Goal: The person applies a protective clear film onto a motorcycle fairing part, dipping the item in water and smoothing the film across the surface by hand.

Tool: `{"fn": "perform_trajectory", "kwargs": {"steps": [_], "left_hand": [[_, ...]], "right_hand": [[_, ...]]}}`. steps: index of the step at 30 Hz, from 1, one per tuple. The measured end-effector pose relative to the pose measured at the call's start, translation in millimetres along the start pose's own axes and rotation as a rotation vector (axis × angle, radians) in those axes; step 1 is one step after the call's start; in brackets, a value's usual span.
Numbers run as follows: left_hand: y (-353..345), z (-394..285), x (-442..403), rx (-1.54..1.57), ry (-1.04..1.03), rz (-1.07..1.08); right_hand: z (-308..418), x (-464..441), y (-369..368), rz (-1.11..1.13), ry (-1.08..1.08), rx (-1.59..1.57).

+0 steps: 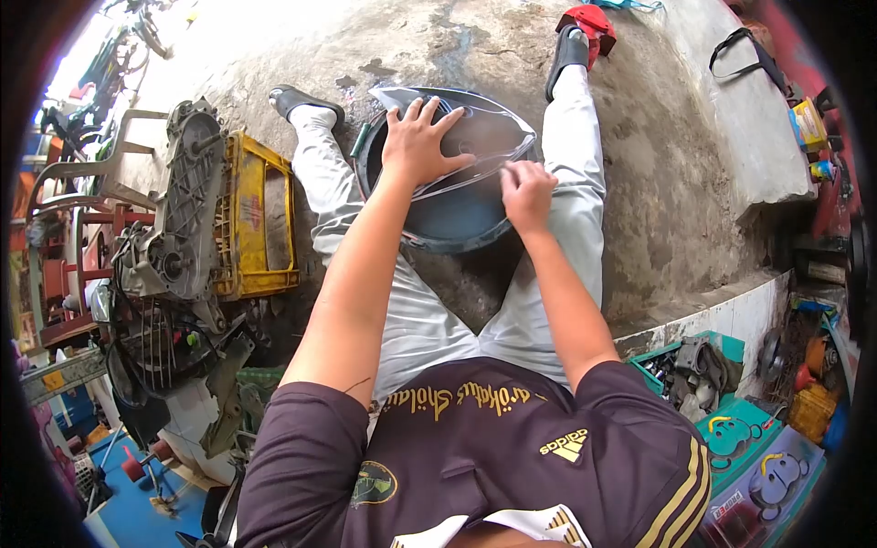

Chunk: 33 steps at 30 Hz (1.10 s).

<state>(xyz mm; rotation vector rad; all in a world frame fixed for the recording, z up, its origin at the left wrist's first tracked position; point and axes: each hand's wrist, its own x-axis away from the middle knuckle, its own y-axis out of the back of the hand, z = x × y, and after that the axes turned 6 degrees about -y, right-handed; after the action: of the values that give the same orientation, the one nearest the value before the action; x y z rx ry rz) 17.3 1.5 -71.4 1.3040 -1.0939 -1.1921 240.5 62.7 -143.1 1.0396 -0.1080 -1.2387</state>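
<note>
Centrally, in the head view, a round dark basin (pixel 459 244) sits on the stained concrete floor (pixel 662 183) between the seated person's outstretched legs, and a clear, sheet-like piece (pixel 501 131) with pointed ends lies across the far part of its mouth. The person's left hand (pixel 423 143) rests palm down on that piece, fingers spread and the thumb reaching inward, so it bears on the surface rather than clenching anything. The right hand (pixel 528 194) is curled and slightly blurred at the near right edge of the piece; whether its fingers pinch that edge cannot be told. Pale trousers (pixel 571 173) frame the basin on either side, and dark sandals (pixel 309 102) are on the feet, the right one next to a red object (pixel 594 29). Beyond the left leg, a yellow crate (pixel 258 224) stands beside a grey metal casing (pixel 187 201). Near the right elbow, a green tray (pixel 728 350) holds a jumble of dark and metallic parts.
</note>
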Motion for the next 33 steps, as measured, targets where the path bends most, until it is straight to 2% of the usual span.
{"fn": "perform_trajectory", "kwargs": {"steps": [2, 4, 6, 8, 9, 10, 12, 14, 16, 17, 18, 21, 23, 24, 26, 28, 30, 31, 32, 33], "left_hand": [[1.5, -1.0, 0.9, -0.014, 0.007, -0.006], [0.8, -1.5, 1.8, -0.026, 0.008, -0.009], [-1.2, 0.4, 0.1, 0.004, 0.003, -0.017], [-2.5, 0.4, -0.5, 0.006, 0.003, -0.014], [-2.5, 0.7, 0.0, 0.007, 0.004, -0.01], [-2.2, 1.2, 0.4, 0.004, 0.006, -0.009], [-1.0, 0.5, -0.2, -0.003, 0.005, 0.002], [-0.1, -0.6, 0.5, -0.011, 0.009, -0.004], [0.1, -1.0, 0.8, -0.018, 0.018, -0.011], [-0.7, 0.0, -0.1, -0.013, 0.014, -0.005], [-1.4, 0.6, -0.5, -0.009, 0.007, 0.001], [-0.4, -1.0, 0.6, -0.025, 0.009, -0.015], [1.5, -2.3, 1.3, -0.022, 0.012, -0.014], [2.4, -2.4, 1.1, -0.018, 0.016, -0.014], [3.0, -1.7, 0.3, -0.017, 0.015, -0.013], [1.1, -2.5, 0.4, -0.011, 0.014, -0.01], [-1.7, -0.5, 0.2, -0.017, 0.002, -0.036], [-2.8, 0.5, 0.0, -0.017, 0.004, -0.036], [-2.4, 0.9, -0.7, -0.017, 0.005, -0.013], [-2.0, 0.8, -1.1, -0.016, 0.005, 0.01]], "right_hand": [[2.1, -0.2, 0.1, 0.015, -0.073, 0.01], [13.7, 2.8, 7.7, 0.116, 0.129, 0.037], [8.1, -1.1, 8.6, 0.138, 0.159, 0.042], [-2.4, -9.6, 2.3, 0.037, -0.061, 0.002], [-2.2, -9.8, 4.0, 0.046, 0.064, 0.078], [-0.3, -7.7, 5.2, 0.047, 0.064, 0.073], [6.3, -5.9, 9.6, 0.201, 0.22, 0.051], [-2.9, -9.5, 4.8, 0.192, 0.157, 0.043], [-13.4, -11.0, -1.5, 0.072, -0.053, 0.001], [-6.7, -8.2, -0.1, 0.037, 0.066, 0.018], [-1.0, -5.8, 2.7, 0.112, 0.13, 0.006], [0.7, -6.2, 9.1, 0.169, 0.138, 0.015], [-6.1, -11.9, 6.3, 0.053, -0.075, 0.014], [-3.3, -10.8, 7.7, 0.052, -0.075, 0.013], [6.0, -6.0, 11.8, 0.148, 0.143, 0.019], [3.8, -6.8, 11.9, 0.197, 0.154, 0.048], [-3.7, -13.3, 8.4, 0.089, -0.082, -0.005], [-5.4, -13.3, 6.6, 0.048, 0.005, 0.018], [0.0, -12.2, 8.3, 0.048, 0.006, 0.018], [6.6, -8.3, 10.0, 0.14, 0.1, 0.028]]}}
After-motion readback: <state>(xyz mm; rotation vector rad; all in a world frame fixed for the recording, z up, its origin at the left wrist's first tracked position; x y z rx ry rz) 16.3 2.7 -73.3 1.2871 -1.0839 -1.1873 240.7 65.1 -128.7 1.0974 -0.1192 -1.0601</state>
